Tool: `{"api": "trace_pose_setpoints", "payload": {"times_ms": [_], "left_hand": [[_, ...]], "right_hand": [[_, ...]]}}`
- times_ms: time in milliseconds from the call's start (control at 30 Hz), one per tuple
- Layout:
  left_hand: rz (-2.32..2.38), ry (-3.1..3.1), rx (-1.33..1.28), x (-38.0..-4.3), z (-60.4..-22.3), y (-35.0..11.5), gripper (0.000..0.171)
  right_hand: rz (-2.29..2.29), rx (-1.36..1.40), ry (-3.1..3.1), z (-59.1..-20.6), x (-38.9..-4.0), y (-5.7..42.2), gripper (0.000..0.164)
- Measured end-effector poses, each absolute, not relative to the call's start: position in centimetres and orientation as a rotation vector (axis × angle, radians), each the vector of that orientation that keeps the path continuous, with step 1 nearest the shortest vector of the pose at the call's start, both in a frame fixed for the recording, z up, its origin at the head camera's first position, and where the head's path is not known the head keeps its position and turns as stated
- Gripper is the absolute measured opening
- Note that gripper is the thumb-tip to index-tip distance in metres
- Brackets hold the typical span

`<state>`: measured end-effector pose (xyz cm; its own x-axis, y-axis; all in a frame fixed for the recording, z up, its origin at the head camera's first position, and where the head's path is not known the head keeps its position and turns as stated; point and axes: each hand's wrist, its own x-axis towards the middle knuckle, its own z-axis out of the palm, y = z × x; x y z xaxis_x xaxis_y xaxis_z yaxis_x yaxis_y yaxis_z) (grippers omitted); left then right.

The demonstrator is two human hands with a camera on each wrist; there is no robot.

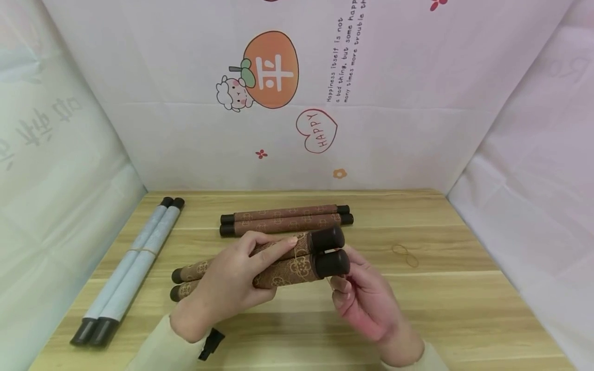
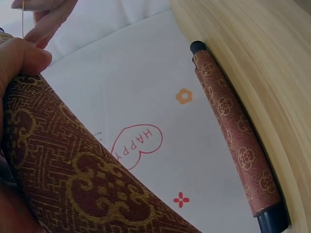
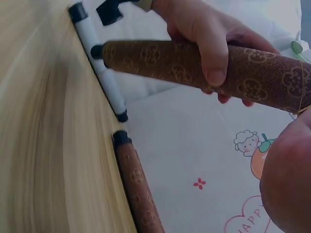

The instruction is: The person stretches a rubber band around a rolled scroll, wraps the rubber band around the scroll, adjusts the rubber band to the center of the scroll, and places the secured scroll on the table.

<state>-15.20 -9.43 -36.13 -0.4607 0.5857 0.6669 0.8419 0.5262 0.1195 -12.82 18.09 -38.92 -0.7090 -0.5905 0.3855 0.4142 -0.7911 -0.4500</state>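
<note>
Above the table, my left hand (image 1: 232,273) grips a pair of brown scrolls (image 1: 285,275) with gold flower patterns and black end knobs. Its index finger lies along the upper scroll, close to a thin rubber band (image 3: 302,90) that runs across both rolls near their right end. Just below the right-hand knobs, my right hand (image 1: 366,296) has curled fingers and pinches a strand of this band, seen stretched in the left wrist view. The scrolls slant, with the right knobs higher and nearer the head camera. Part of the right fingers is hidden behind the knobs.
A second pair of brown scrolls (image 1: 287,222) lies at the back of the wooden table (image 1: 445,309). At the left lie two pale blue scrolls (image 1: 132,268), banded together. A loose rubber band (image 1: 407,253) rests on the right. White printed cloth (image 1: 394,149) walls the back and sides.
</note>
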Motion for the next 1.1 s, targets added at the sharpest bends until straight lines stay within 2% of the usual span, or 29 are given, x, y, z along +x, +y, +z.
{"api": "trace_pose_setpoints", "payload": {"times_ms": [267, 533, 833, 1100], "left_hand": [[-0.527, -2.217, -1.186, -15.0, -36.3, -9.5, 0.105], [-0.353, -2.202, -1.25, -14.9, -36.1, -9.5, 0.105], [-0.249, -2.114, -1.247, -14.9, -36.4, -8.7, 0.094], [-0.12, -2.089, -1.18, -14.5, -36.6, -8.3, 0.083]], "right_hand": [[-2.46, -0.657, 0.836, -37.9, -12.6, 19.3, 0.05], [-2.268, -0.527, 1.429, -36.5, -12.2, 20.2, 0.049], [-2.028, -0.254, 1.79, -36.1, -12.3, 19.1, 0.069], [-1.946, -0.156, 1.909, -36.3, -12.8, 18.8, 0.074]]}}
